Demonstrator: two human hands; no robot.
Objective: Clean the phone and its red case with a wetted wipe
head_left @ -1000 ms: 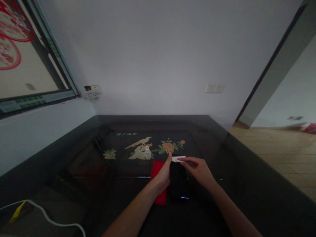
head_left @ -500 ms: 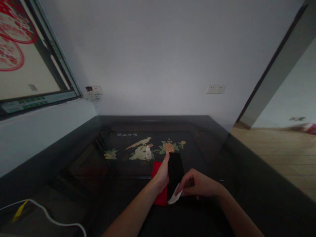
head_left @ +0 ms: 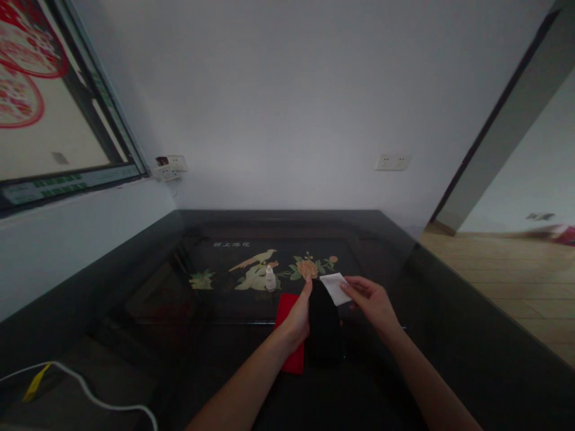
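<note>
One red flat piece (head_left: 294, 363): nearest on the tabletop (head_left: 449, 347), partly hidden by the left hand (head_left: 298, 323).
Black slab (head_left: 324, 329): just right of it, in the left hand; probably stiff, fairly light and smooth enough to slip, so best held by its long edges (whether it rests on the tabletop cannot be told).
Left hand: closed along the slab's left edge, thumb pointing away.
White sheet (head_left: 333, 290): at the slab's far right corner; thin, likely soft and easily creased, best taken near an edge.
Right hand (head_left: 374, 302): reaching inward, pinching the sheet's right side between thumb and fingers.
Small bottle (head_left: 270, 279): upright, beyond both hands.
</note>
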